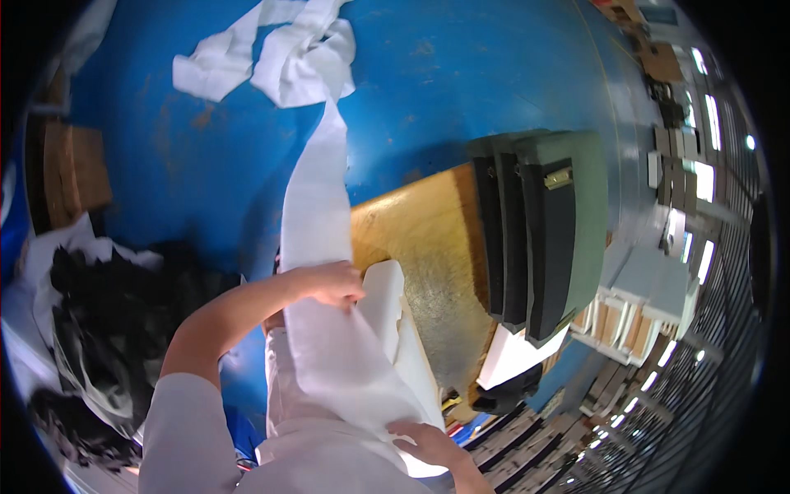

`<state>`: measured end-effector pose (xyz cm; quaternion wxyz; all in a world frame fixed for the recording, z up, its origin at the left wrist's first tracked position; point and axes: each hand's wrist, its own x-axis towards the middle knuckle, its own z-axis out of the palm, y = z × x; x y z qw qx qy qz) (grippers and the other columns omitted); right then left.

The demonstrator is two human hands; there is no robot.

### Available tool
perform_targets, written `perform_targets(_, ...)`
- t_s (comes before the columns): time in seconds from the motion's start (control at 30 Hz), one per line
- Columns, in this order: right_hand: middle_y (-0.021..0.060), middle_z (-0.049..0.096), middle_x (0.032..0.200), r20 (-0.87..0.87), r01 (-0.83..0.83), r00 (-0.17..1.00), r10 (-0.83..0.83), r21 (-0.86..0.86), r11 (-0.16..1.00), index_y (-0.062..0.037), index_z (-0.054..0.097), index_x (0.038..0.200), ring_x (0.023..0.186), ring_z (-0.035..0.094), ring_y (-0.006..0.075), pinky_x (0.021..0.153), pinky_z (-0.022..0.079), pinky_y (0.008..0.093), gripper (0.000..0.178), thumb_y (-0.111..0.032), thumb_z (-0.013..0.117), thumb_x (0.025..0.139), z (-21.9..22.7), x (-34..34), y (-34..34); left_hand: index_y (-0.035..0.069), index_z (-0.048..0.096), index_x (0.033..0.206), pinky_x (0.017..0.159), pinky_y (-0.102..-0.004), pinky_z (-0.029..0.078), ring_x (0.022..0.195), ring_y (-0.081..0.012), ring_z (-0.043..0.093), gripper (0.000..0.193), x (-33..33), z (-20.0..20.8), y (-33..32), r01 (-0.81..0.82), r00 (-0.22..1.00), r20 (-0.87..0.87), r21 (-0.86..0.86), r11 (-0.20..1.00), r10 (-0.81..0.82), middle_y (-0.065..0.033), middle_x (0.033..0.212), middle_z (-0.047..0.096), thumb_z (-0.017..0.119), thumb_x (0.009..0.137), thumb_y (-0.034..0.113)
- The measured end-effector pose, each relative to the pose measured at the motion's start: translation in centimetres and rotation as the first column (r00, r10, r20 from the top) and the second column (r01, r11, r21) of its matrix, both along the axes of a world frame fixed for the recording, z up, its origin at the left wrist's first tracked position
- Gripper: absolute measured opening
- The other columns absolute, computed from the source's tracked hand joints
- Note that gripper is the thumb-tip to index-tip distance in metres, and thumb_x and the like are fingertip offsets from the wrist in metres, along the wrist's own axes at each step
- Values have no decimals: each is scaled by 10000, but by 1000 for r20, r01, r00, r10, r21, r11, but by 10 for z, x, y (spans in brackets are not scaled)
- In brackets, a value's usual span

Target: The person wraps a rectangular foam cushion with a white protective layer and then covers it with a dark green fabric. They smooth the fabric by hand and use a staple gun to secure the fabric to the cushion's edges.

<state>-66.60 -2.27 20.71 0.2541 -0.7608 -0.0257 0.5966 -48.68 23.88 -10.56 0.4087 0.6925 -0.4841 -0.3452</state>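
The blue floor fills the top of the frame around me, and the tan tabletop juts in at centre right. My long white strip trails from a loose tangle on the floor, upper centre, down through the middle to my lap at lower centre. Upright grey-green panels with dark faces stand together right of centre; a black heap bunches at left. A white moulded piece lies on the tabletop, just beside the strip.

To handle this well, I'd keep the strip flat and evenly taut between my hands, moving along it in short lengths; the tangle is what I'd watch, since a twist there could run down and crease it. I'd also keep its edge from snagging on the moulded piece.

My left arm comes up from lower left, elbow bent, forearm laid across the strip; my left hand is curled around its right edge, gripping it. My right hand reaches in from the bottom, fingers stretched leftward against the strip's lower part; whether they pinch it, I can't tell.
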Motion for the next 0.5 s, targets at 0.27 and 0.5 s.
perform_targets(0.27,86,702,1036,460,-200,888,-7,400,894,-37,684,1081,944,691,285,810,567,378,219,-17,669,864,-73,153,63,100,650,963,716,-433,454,781,-307,617,284,0,13,-37,-375,755,-529,136,917,388,-90,793,666,717,867,359)
perform_targets(0.5,75,678,1068,525,-347,846,98,401,848,-60,659,1048,1027,663,285,863,555,393,232,-17,679,821,-79,166,70,109,666,854,686,-454,456,722,-299,616,275,20,-7,38,157,964,-250,254,954,-92,-88,709,637,734,832,375)
